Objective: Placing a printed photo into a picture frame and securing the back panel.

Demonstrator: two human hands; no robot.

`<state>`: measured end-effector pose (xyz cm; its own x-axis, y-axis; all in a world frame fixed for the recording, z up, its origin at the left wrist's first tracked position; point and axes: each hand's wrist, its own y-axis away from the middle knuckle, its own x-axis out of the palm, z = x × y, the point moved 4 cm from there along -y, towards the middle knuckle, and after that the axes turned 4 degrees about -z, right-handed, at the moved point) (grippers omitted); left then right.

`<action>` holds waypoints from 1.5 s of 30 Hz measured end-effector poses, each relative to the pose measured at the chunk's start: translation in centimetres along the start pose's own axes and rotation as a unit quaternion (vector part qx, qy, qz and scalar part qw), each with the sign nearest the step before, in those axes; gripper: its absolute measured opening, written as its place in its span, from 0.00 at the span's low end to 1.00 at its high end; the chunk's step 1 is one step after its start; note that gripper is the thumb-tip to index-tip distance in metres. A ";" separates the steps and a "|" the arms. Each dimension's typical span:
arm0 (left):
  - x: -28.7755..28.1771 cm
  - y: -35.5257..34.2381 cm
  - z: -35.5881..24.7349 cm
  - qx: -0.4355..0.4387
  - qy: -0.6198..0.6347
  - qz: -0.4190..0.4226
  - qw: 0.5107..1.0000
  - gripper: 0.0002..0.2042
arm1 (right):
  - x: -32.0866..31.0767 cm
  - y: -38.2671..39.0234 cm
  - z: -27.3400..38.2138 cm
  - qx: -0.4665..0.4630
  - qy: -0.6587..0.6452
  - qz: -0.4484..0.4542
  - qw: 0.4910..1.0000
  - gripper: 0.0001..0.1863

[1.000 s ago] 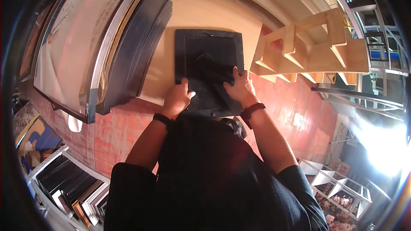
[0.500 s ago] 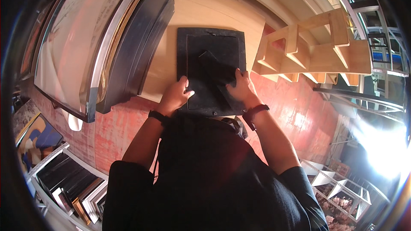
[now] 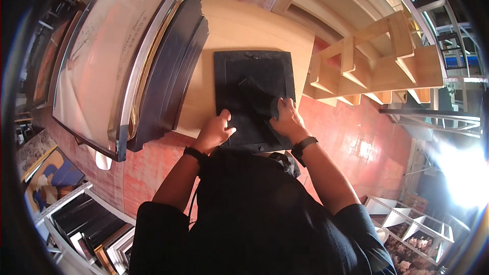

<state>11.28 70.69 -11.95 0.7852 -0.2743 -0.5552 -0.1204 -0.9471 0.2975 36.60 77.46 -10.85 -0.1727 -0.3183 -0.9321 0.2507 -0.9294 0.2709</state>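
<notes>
A black picture frame is held back side up, in front of my body over the near part of a light wooden table. A slanting easel leg lies along its back, and a small hanger shows near its far edge. My left hand grips the frame's left edge low down, thumb on the back. Opposite it, my right hand grips the right edge, with thumb and some fingers over the back. The fingers beneath the frame are hidden, and so is its front.
Several large frames, one glazed, stand upright along the table's left side. A wooden rack with slots is at the right. More frames fill a metal rack at lower left. Bright light glares on the right.
The view has shifted, so the frame and both hands sit slightly lower in the picture. Both hands keep their hold on the frame's sides.
</notes>
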 end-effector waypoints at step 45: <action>-0.7 -11.5 -5.2 0.101 -0.394 0.013 0.914 0.57 | -3.0 -8.9 2.1 -0.070 0.041 0.011 0.997 0.40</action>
<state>15.26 82.59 -10.97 0.1096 -0.2572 -0.9601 -0.3047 -0.9281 0.2138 32.91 86.26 -9.97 -0.0888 -0.3172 -0.9442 0.3846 -0.8854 0.2612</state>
